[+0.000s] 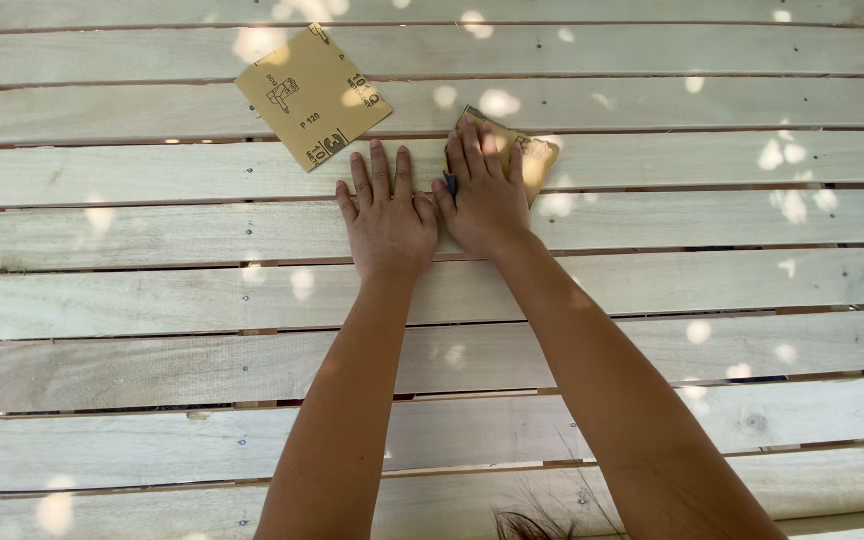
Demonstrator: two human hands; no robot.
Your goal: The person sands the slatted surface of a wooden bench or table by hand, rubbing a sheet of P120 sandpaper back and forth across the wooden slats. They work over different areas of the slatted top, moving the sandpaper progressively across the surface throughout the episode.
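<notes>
Both my arms reach forward over a surface of pale wooden slats (152, 290). My right hand (487, 195) presses down on a folded piece of tan sandpaper (537, 158), which sticks out past my fingertips; a small blue edge shows under the hand near the thumb. My left hand (387, 215) lies flat on a slat right beside the right hand, fingers together, holding nothing. A second, flat sheet of tan sandpaper (312, 95) with printed backing lies just beyond my left hand's fingertips, apart from it.
The slats run left to right with narrow dark gaps and small screw heads between them. Spots of sunlight dapple the wood. A tuft of dark hair (527, 522) shows at the bottom edge.
</notes>
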